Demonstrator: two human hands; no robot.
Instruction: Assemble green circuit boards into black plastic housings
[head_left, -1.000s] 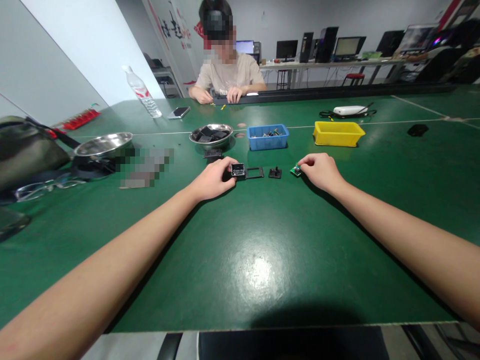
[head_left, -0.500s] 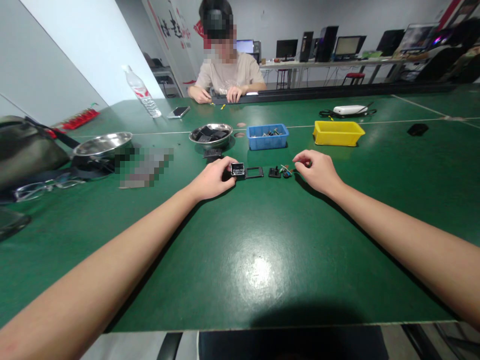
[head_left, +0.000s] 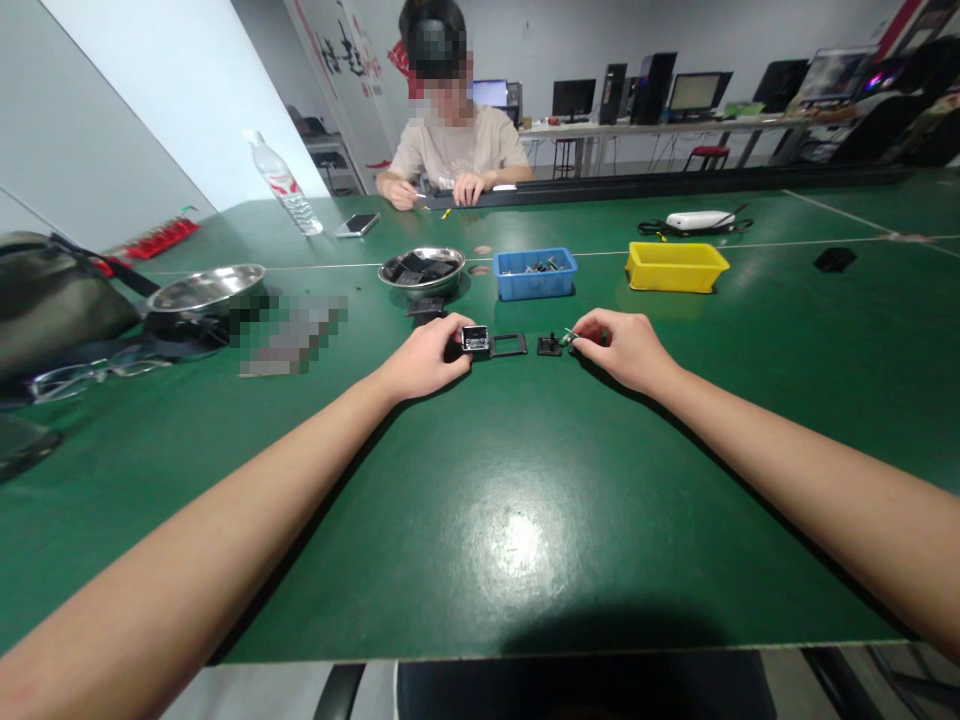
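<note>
My left hand [head_left: 426, 358] rests on the green table [head_left: 480, 520], its fingers closed around a small black square housing [head_left: 475, 341]. Just right of that lies a flat black square frame [head_left: 509, 346]. A small black part with a stub [head_left: 550, 346] sits further right. My right hand [head_left: 626, 350] pinches a small green circuit board [head_left: 571, 338] right beside that black part.
Behind the parts stand a steel bowl of black pieces [head_left: 421, 270], a blue bin [head_left: 535, 273] and a yellow bin [head_left: 676, 266]. At left are a second steel bowl [head_left: 205, 290], a bag [head_left: 56, 300] and glasses [head_left: 90, 374]. Another person [head_left: 450, 150] works at the far side.
My right hand has carried the green circuit board leftward, from well right of the black stub part to right beside it. The left hand has stayed on the housing.
</note>
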